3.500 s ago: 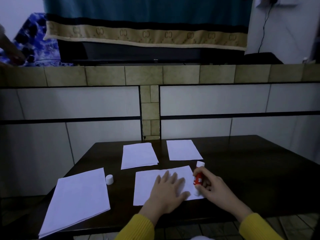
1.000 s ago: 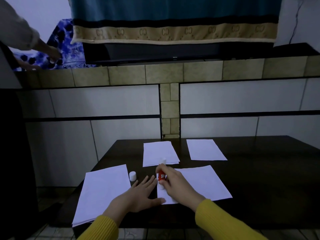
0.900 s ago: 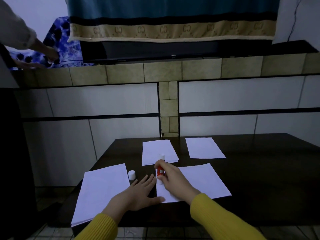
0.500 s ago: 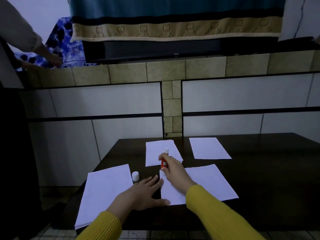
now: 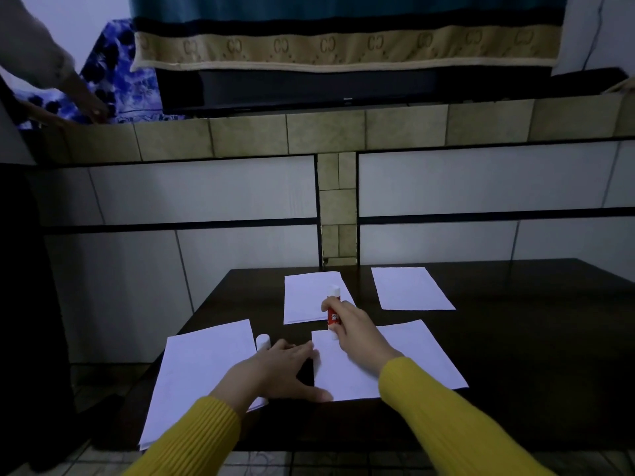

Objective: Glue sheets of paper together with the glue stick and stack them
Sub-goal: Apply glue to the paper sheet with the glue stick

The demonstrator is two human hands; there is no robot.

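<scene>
Right hand point(image 5: 357, 329) grips glue stick point(image 5: 333, 312) on sheet point(image 5: 412, 362) (left hand point(image 5: 280, 371) flat beside it).

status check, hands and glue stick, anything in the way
Right hand grips glue stick, tip on near sheet's far-left corner. Left hand flat, pinning its left edge. Cap off, beside it; nothing blocking.

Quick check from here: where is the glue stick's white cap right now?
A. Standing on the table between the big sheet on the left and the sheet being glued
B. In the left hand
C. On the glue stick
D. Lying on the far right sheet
A: the white cap stands on the dark table, just beyond the left hand, while the right hand grips the uncapped glue stick.
</scene>
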